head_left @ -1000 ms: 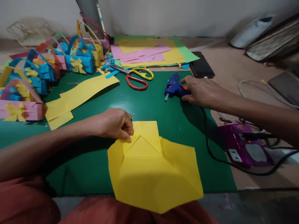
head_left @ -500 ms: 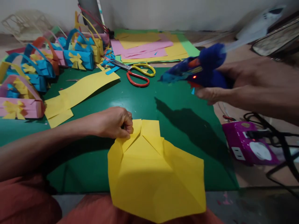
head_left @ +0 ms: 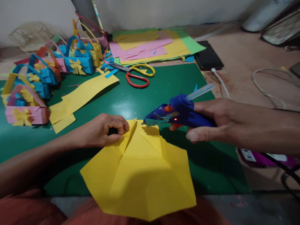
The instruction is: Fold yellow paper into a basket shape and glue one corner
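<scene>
A folded sheet of yellow paper [head_left: 150,175] lies at the front edge of the green mat, its near part reaching over the edge above my lap. My left hand [head_left: 110,129] pinches its upper left flap and lifts it a little. In my right hand [head_left: 208,123] is a blue glue gun [head_left: 173,111] with a clear glue stick in its back and a small red light on its side. Its nozzle is over the paper's top edge, right of the lifted flap; whether it touches cannot be made out.
Scissors [head_left: 138,75] with red and yellow handles lie beyond the paper, beside yellow strips [head_left: 86,93]. Several small paper baskets [head_left: 27,109] stand at the left. Coloured sheets [head_left: 150,47] are stacked at the back, a phone [head_left: 208,56] beside them. A purple power strip [head_left: 283,160] and cables are at the right.
My right hand has brought the glue gun left and down to the paper's top edge. My left hand has pulled the flap leftward, opening it. The view has shifted slightly.
</scene>
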Motion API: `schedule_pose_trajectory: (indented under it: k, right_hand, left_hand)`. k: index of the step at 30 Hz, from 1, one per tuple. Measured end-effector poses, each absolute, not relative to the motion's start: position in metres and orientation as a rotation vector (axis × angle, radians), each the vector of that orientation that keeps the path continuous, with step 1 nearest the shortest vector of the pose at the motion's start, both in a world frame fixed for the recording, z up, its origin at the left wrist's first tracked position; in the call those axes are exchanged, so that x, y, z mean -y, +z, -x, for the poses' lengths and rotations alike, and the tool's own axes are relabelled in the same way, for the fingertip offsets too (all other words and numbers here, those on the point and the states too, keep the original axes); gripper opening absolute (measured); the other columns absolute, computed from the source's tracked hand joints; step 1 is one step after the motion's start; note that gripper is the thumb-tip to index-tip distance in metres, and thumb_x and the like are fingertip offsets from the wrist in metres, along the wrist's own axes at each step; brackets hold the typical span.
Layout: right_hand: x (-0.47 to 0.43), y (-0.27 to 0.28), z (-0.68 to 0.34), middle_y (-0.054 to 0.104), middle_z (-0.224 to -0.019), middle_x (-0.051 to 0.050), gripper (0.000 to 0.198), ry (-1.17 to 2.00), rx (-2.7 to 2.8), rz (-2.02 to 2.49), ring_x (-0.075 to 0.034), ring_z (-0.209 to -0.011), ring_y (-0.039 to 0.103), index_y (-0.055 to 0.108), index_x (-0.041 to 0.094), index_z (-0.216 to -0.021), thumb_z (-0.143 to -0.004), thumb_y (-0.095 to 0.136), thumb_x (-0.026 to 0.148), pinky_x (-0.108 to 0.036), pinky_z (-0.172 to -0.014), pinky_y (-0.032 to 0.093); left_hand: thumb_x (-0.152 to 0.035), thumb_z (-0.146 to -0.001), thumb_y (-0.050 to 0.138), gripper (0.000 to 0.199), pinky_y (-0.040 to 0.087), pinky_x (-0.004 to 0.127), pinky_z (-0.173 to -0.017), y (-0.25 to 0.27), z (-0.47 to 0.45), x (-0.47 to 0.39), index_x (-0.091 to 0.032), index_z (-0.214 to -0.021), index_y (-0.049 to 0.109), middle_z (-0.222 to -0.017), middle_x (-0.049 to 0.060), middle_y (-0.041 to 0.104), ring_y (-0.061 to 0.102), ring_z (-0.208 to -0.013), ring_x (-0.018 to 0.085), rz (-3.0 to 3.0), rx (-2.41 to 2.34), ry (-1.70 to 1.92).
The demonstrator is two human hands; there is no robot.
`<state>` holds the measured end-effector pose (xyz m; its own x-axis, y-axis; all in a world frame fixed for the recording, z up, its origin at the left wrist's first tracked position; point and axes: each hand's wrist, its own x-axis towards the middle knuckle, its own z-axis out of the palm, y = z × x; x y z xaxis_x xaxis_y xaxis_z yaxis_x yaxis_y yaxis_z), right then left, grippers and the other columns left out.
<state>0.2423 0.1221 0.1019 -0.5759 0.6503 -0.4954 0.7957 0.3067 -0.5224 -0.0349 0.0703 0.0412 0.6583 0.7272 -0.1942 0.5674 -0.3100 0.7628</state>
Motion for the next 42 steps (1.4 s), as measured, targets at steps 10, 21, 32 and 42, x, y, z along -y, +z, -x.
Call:
schedule_pose_trajectory:
  k: [10, 21, 32, 42]
  right_hand:
    - [-0.119, 0.089, -0.217, 0.061, -0.076, -0.001, 0.021, -1.324, -2.379, -1.155, -0.017, -0.066, 0.054, 0.056, 0.019, -0.085, -0.071, 0.053, 0.036, -0.026, -0.057, 0.039]
    - [-0.117, 0.080, -0.219, 0.055, -0.070, 0.001, 0.017, -1.191, -2.551, -1.189, -0.015, -0.062, 0.048, 0.053, 0.021, -0.081, -0.076, 0.052, 0.037, -0.026, -0.057, 0.035]
    - [-0.110, 0.084, -0.221, 0.053, -0.068, 0.002, 0.011, -1.255, -2.507, -1.204, -0.013, -0.060, 0.048, 0.050, 0.021, -0.074, -0.076, 0.053, 0.031, -0.025, -0.054, 0.035]
    - [-0.111, 0.083, -0.224, 0.054, -0.068, 0.002, 0.015, -1.336, -2.509, -1.179, -0.013, -0.059, 0.047, 0.052, 0.020, -0.076, -0.078, 0.054, 0.034, -0.026, -0.054, 0.035]
  left_hand:
    - [-0.016, -0.082, 0.050, 0.010, 0.044, 0.023, -0.080, 0.042, 0.039, -0.069, -0.015, -0.072, 0.054, -0.105, 0.007, 0.062, 0.060, -0.092, 0.014, -2.047, -1.034, 0.201]
    - [-0.016, -0.083, 0.050, 0.013, 0.044, 0.023, -0.077, 0.045, 0.038, -0.070, -0.015, -0.071, 0.055, -0.106, 0.006, 0.062, 0.060, -0.089, 0.013, -2.071, -1.016, 0.190]
    - [-0.017, -0.084, 0.051, 0.014, 0.043, 0.021, -0.077, 0.042, 0.040, -0.071, -0.014, -0.071, 0.056, -0.106, 0.006, 0.062, 0.060, -0.088, 0.012, -2.065, -1.023, 0.191]
    - [-0.015, -0.082, 0.053, 0.012, 0.042, 0.019, -0.077, 0.040, 0.040, -0.072, -0.014, -0.071, 0.055, -0.104, 0.004, 0.062, 0.059, -0.088, 0.011, -2.053, -0.993, 0.237]
